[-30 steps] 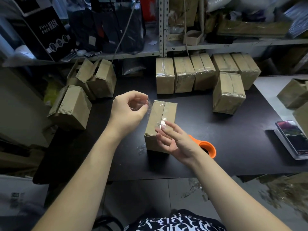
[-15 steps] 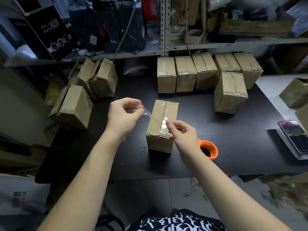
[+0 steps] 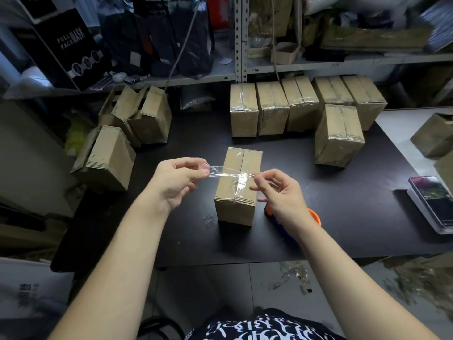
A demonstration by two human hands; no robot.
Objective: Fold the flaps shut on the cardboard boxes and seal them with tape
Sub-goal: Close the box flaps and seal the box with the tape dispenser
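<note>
A small cardboard box (image 3: 241, 163) stands in the middle of the black table (image 3: 343, 217), its flaps folded shut and a line of clear tape running down its top seam. A strip of clear tape (image 3: 228, 173) stretches crosswise just above the box top. My left hand (image 3: 177, 179) pinches the strip's left end. Thumb and forefinger of my right hand (image 3: 279, 190) pinch its right end, the other fingers spread. An orange tape dispenser (image 3: 315, 215) lies on the table behind my right wrist, mostly hidden.
Several taped boxes (image 3: 272, 109) stand in a row at the back, one more (image 3: 339, 136) in front of them. Boxes with open flaps (image 3: 107, 155) lie at the left. A phone on a white base (image 3: 432, 202) sits at the right edge. Cluttered shelves rise behind.
The tape strip, first bunched at my left hand, is now pulled out straight across the box top. My right hand took its free end and moved right; my left hand dropped lower.
</note>
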